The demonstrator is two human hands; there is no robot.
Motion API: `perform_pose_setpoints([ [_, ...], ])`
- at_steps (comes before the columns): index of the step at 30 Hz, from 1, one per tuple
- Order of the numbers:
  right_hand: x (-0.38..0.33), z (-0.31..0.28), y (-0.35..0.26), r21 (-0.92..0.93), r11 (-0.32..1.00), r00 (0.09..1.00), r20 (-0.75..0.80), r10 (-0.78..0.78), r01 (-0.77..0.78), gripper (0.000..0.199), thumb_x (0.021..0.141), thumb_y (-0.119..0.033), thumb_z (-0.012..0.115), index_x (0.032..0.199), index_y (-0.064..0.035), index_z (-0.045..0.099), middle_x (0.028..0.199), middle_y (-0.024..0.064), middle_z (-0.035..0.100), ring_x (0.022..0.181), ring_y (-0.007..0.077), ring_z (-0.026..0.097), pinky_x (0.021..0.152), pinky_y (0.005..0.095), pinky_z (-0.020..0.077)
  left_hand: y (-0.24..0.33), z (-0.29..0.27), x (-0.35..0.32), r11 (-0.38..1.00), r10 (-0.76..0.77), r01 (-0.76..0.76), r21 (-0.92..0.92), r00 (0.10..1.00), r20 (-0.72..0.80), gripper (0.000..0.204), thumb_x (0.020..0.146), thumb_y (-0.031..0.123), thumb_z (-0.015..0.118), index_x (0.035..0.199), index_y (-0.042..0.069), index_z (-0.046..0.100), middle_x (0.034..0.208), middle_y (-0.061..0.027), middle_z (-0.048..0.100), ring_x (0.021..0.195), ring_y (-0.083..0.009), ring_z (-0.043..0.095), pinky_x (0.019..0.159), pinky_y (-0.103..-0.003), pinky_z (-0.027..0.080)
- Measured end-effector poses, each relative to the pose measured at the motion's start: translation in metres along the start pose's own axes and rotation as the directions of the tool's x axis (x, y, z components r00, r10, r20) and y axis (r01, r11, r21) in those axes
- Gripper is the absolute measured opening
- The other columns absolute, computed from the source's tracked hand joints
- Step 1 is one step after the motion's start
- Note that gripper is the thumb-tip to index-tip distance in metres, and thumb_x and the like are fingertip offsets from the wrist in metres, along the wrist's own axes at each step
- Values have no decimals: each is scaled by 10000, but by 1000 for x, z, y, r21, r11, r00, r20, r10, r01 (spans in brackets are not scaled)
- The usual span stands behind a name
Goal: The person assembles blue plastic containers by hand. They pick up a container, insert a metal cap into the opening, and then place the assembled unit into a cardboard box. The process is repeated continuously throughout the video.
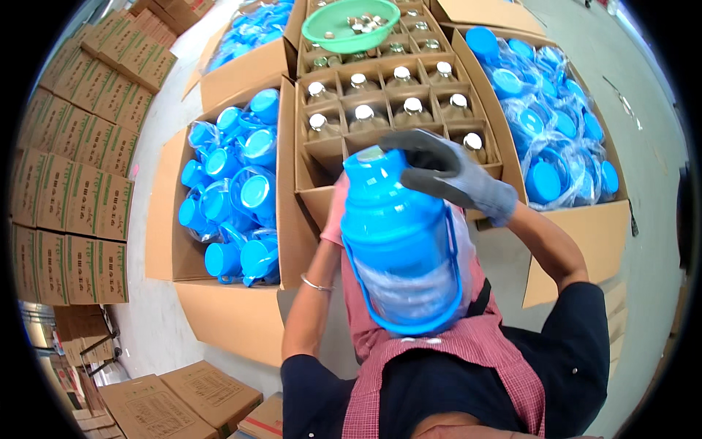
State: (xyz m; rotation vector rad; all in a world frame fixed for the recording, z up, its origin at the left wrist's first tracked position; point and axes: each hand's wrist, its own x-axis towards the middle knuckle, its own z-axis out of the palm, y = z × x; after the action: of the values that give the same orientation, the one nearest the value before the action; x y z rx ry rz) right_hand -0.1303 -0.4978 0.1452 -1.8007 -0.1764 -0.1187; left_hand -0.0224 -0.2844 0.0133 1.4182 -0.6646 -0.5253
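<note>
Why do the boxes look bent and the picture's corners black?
Head view: a fisheye lens bows the stacked cartons toward the rim and leaves dark corners; light is even and soft-shadowed; the blue flask, held close by the gloved right hand, looks oversized and slightly soft.

Cardboard boxes are crowding in on three sides: blue plastic casings [234,197] filling the left box, bagged blue casings [545,110] filling the right, the divider box of glass liners [398,99] ahead, a green bowl [351,25] covering its far cells. Bare floor [157,322] is opening left.
</note>
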Motion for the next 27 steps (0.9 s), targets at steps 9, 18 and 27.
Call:
perform_pose_setpoints([
  [9,12,-36,-61,-79,925,847,438,-302,370,442,810,-231,726,1190,-32,620,1183,152,604,1064,262,604,911,368,464,15,80,-18,993,-52,39,-111,992,-116,498,966,260,499,1366,-24,412,1272,-87,535,1143,-145,509,1001,-290,408],
  [18,-20,-68,-45,-724,641,943,-39,331,-255,526,845,-512,587,1124,-67,607,998,203,652,910,364,641,817,433,500,108,101,-99,981,-188,196,10,923,336,469,918,208,566,1312,-30,477,1191,-80,585,1064,-153,556,967,-279,421],
  [27,-35,-80,-46,-282,917,939,278,-202,281,376,892,-370,581,1130,-81,606,1076,164,629,1006,300,611,886,382,469,107,90,-105,921,-324,385,-63,845,425,551,934,358,575,1280,-56,461,1222,-179,566,1188,-248,517,1039,-334,378],
])
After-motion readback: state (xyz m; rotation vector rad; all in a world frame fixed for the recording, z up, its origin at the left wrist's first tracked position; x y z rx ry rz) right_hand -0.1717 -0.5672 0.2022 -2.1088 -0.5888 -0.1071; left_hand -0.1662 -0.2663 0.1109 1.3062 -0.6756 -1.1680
